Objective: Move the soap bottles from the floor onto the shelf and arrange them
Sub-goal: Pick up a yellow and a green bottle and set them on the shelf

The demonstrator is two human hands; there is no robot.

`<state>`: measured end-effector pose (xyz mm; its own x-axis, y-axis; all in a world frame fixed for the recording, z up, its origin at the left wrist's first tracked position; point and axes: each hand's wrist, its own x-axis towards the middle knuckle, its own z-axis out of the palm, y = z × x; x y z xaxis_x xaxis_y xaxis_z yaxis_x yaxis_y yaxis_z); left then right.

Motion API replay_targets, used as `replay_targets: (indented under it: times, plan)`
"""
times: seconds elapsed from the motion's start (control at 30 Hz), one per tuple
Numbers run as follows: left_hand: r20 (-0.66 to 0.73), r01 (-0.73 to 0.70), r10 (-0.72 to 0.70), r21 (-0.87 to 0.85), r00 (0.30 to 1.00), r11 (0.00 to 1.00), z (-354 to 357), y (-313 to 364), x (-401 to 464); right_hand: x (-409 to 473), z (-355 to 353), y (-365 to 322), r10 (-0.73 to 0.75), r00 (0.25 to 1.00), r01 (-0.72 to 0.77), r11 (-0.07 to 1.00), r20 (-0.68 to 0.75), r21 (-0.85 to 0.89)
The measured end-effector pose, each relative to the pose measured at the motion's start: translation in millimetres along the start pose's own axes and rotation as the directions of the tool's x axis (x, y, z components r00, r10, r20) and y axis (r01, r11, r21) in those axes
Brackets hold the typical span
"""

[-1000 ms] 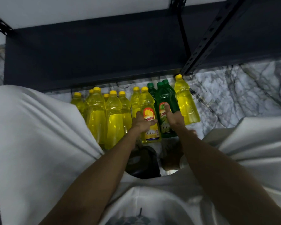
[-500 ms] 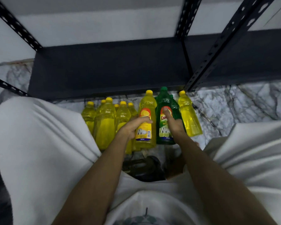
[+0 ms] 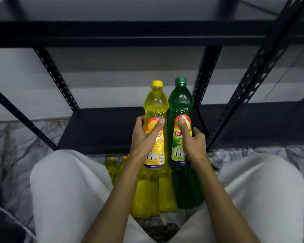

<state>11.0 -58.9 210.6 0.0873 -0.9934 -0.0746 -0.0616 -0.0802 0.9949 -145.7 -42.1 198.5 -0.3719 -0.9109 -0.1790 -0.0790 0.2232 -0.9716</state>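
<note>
Head view, looking forward and down between two white-clad knees. The left hand [image 3: 144, 137] grips the yellow bottle [image 3: 155, 109] at its label: the thumb lies diagonally across the front of the label, its tip near the bottle's right edge, while the fingers curl round the left side and pass behind. The right hand [image 3: 193, 142] grips the green bottle [image 3: 180, 100] likewise, thumb pointing up along the label's upper part, fingers wrapped round the right side. Both bottles stand upright, side by side and just touching or nearly so, caps uppermost, held in front of the dark lower shelf board [image 3: 98, 130] of a black slotted-metal rack [image 3: 249, 85]; whether their bases are clear of the floor cannot be told. Below and behind the hands, further yellow bottles [image 3: 147, 195] remain standing on the marbled floor [image 3: 16, 146], partly hidden by the forearms. The frame edges are motion-blurred
</note>
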Motion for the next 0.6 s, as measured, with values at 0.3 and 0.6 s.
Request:
replay_targets:
  times: [0.3,0.6]
  plan:
    - [-0.097,-0.289,0.278,-0.126,0.956,0.949,-17.6,132.3,-1.8,-20.3,-8.2,-130.3,-0.373,0.927,0.369,0.925,0.029,0.09]
    - [-0.24,-0.605,0.566,-0.146,0.789,0.782,2.2,259.0,23.4,4.7,-22.7,-261.4,-0.652,0.75,0.66,0.749,-0.112,0.062]
